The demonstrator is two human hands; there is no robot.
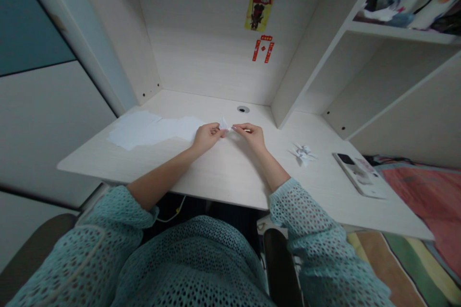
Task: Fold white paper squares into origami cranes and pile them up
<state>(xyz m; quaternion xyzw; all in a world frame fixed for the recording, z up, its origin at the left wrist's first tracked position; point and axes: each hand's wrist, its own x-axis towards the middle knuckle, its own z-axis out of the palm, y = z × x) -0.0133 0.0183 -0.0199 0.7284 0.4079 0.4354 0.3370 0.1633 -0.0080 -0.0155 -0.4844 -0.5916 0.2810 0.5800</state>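
Nearest me: my teal openwork knit top, sleeves pushed up the forearms. A dark armrest stands beside my right sleeve; striped cloth lies beyond it, low on the right. Then the front edge of the pale surface. On its right part, a white phone lies flat, dark block at its upper end. Left of the phone, a small cluster of folded white paper pieces; too small to count.

My left hand and right hand meet near the middle. Between them, a small folded white paper, one point up. Left fingers closed on it; right fingers narrow, thumb and forefinger pinching its right end. Just left of my left hand, white paper sheets lie spread and overlapping.

Farther: a round cable hole, then the back panel with red stickers and a yellow packet-shaped picture.
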